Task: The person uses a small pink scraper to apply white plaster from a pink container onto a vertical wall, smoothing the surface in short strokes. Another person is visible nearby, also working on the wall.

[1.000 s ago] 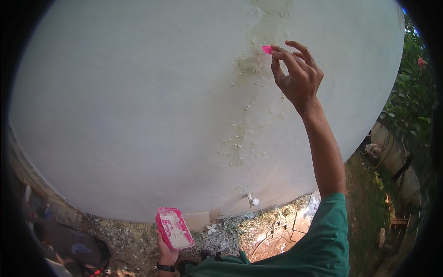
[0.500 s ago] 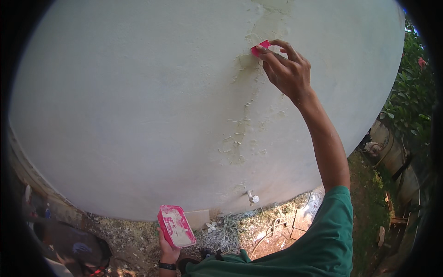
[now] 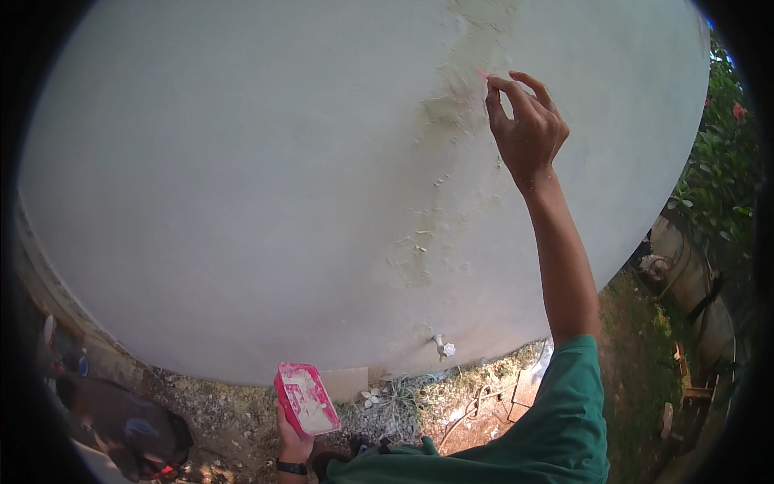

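My right hand (image 3: 526, 121) is raised against the pale wall (image 3: 242, 202), pinching a small pink plastic scraper (image 3: 484, 73). Only a thin edge of the scraper shows past my fingertips. Beside it runs a rough vertical streak of cream filler (image 3: 442, 109), smeared in patches and ridges down the wall. Low on the left, my left hand (image 3: 294, 436) grips a pink rectangular tub (image 3: 328, 410) by its side. Whitish paste (image 3: 313, 417) coats the inside of the tub. Most fingers of my left hand are hidden beneath the tub.
A white tap (image 3: 443, 347) sticks out low on the wall. Below lie dry plants (image 3: 395, 407), gravel and a hose (image 3: 463, 415). A dark, bulky object (image 3: 129, 427) stands at lower left. Green bushes (image 3: 713, 153) and a low wall (image 3: 685, 266) line the right side.
My right hand has moved a little right, and the scraper has turned from its flat face to a thin edge. The tub in my left hand has barely shifted.
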Demonstrator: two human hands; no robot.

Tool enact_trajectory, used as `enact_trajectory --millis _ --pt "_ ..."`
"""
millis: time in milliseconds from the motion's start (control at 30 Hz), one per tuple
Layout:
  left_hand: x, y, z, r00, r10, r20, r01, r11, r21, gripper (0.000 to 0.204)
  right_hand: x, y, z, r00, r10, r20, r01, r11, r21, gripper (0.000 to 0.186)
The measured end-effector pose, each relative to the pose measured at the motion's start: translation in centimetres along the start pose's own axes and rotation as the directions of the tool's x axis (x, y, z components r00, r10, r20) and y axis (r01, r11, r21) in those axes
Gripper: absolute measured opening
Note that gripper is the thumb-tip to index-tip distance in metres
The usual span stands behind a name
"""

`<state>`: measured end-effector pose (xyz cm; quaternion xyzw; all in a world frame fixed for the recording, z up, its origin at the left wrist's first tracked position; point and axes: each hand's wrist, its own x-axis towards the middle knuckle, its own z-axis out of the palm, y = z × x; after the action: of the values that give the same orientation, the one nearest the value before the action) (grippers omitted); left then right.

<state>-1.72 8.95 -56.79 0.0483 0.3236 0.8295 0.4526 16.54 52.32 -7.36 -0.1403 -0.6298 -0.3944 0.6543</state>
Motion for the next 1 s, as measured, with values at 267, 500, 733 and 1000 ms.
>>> enact_trajectory --millis 267,500,733,1000 --pt "0.2 -0.4 -0.1 0.997 -0.027 -0.069 0.028 1.000 0.000 0.077 -2.0 -3.2 1.5 0.997 -0.072 -0.004 0.072 0.997 0.027 0.014" --pt "0.0 -0.1 0.9 0.998 -0.053 -0.022 0.053 0.998 0.017 0.077 -3.8 -6.6 1.7 0.998 0.019 0.059 -0.021 0.999 0.028 0.015" --pt "0.7 -0.5 1.2 0.998 -0.050 -0.042 0.053 0.997 0.053 0.077 -5.5 -4.8 1.6 0.938 -0.345 0.002 0.345 0.937 -0.047 0.007" --pt "0.5 -1.3 1.2 0.999 -0.036 -0.017 0.037 0.999 0.026 0.075 -5.9 -4.1 -1.0 0.968 -0.232 0.090 0.237 0.970 -0.049 0.016"
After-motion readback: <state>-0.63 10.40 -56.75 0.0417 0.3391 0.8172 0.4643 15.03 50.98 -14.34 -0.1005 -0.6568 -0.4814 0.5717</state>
